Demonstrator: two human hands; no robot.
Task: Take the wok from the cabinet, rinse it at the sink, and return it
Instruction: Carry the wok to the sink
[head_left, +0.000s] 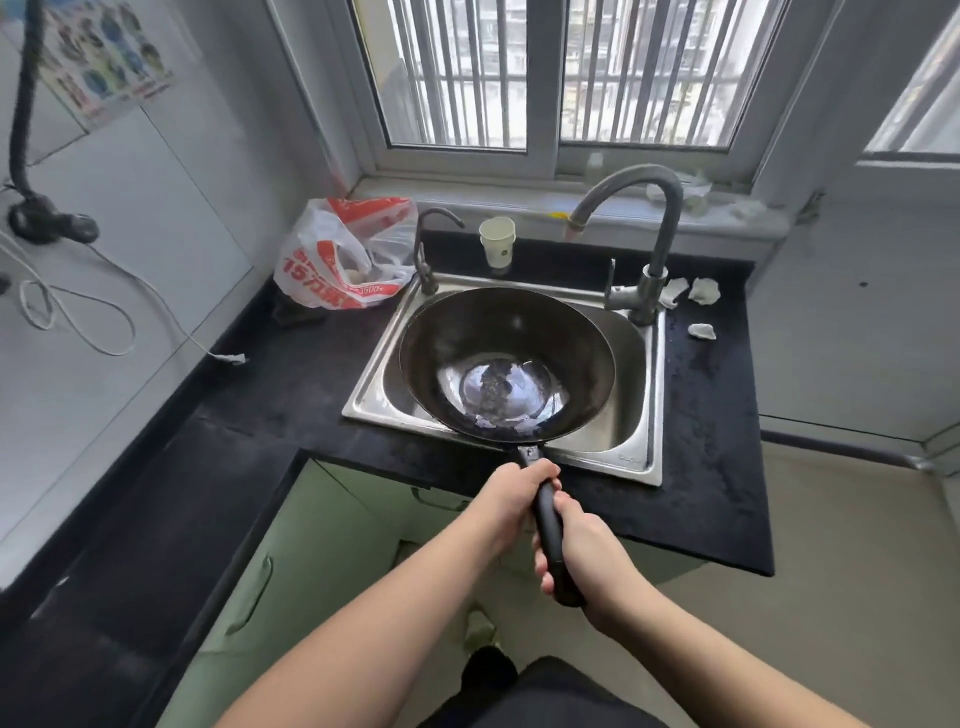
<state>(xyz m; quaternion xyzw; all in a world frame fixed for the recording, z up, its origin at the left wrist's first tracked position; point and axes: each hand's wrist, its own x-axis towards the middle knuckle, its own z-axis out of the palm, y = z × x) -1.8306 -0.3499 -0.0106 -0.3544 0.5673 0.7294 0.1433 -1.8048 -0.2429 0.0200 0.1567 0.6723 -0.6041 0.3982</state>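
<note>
Wok (506, 364) over sink (636, 457), L hand (511, 499) & R hand (587, 551) fingers clamped round handle (549, 525).

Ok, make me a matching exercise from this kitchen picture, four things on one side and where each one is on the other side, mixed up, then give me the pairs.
Things:
1. wok
2. paper cup
3. plastic bag
4. tall faucet

Places:
A. counter, left of the sink
B. sink's right rear corner
C. held over the sink basin
D. counter behind the sink, below the window sill

Pairs: 1-C, 2-D, 3-A, 4-B
</note>
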